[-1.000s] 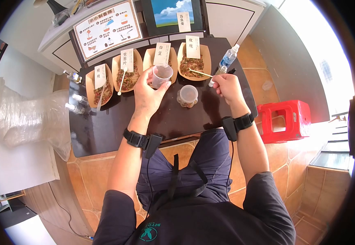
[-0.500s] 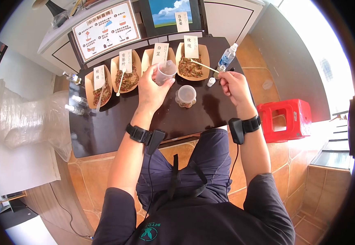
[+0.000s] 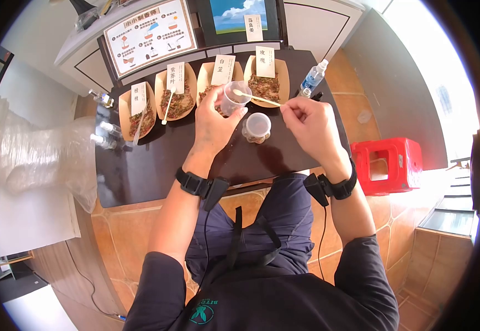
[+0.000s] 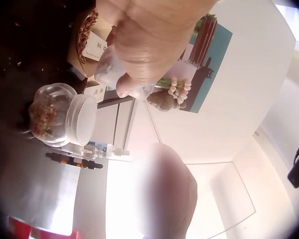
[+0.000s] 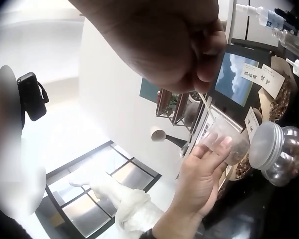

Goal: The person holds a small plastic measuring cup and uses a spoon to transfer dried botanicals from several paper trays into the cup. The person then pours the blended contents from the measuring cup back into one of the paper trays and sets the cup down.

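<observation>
Dark table point(image 3: 157, 165): 4 herb trays point(image 3: 176, 99) in a row at far edge, lidded jar point(image 3: 256, 128) mid, water bottle point(image 3: 313, 77) far right, small bottles point(image 3: 104, 138) left.

Small clear plastic cup point(image 3: 234, 97), tipped a bit, held up over the dark table, just near of the far trays. Thin pale wooden spoon point(image 3: 256, 98) lies almost level, its bowl end inside the cup's mouth.

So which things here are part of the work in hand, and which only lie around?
In use: left hand holding clear cup; right hand pinching wooden spoon; rightmost herb tray.

Lying about: lidded jar, water bottle, red stool, plastic bag, instruction board.
</observation>
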Available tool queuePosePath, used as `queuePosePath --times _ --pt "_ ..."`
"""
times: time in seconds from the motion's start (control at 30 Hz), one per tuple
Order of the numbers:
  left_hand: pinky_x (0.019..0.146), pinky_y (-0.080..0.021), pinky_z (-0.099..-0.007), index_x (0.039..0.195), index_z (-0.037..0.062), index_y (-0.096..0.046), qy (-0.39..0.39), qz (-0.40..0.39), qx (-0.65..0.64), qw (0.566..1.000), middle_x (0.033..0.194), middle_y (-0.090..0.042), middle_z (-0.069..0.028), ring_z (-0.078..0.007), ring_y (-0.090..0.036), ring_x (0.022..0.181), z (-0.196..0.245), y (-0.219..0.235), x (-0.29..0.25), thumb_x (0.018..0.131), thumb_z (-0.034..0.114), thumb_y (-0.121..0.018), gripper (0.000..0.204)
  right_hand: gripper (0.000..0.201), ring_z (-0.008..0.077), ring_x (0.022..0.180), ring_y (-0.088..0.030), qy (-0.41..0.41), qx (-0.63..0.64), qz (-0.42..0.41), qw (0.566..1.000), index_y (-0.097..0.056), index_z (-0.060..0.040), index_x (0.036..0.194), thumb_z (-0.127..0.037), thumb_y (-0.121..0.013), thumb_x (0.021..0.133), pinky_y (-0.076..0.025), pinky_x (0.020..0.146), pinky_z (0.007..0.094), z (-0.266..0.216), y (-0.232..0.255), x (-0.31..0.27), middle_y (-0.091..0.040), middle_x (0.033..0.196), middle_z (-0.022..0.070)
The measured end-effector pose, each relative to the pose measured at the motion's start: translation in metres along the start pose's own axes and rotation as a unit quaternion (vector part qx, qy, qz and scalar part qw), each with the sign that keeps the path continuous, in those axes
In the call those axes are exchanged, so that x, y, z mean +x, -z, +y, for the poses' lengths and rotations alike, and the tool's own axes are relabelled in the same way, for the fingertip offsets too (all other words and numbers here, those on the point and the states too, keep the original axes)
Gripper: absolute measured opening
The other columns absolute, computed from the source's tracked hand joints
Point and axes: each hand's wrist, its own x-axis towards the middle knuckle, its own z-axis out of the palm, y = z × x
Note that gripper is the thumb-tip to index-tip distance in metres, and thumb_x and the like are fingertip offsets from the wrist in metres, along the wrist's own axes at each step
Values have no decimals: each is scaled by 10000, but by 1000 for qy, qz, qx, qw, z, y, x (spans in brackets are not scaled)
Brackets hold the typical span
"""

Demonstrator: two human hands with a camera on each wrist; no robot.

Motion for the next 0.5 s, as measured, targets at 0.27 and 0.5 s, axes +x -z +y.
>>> queuePosePath --times 0.27,0.5 --pt "961 -499 -341 1269 6 -570 3 5 -1 1000 1229 -641 -144 -216 -638 1086 -3 13 -7 754 79 -813 574 146 158 511 -589 -7 51 6 999 -682 25 816 -113 -665 859 -472 526 289 -1 -9 -1 -634 620 117" --pt "962 -492 -333 1245 12 -586 21 27 -3 999 1176 -658 -111 -190 -643 1058 -11 22 -15 754 100 -823 553 206 131 541 -613 -179 66 32 981 -689 22 801 -160 -630 876 -491 570 271 44 -14 16 -672 635 81"
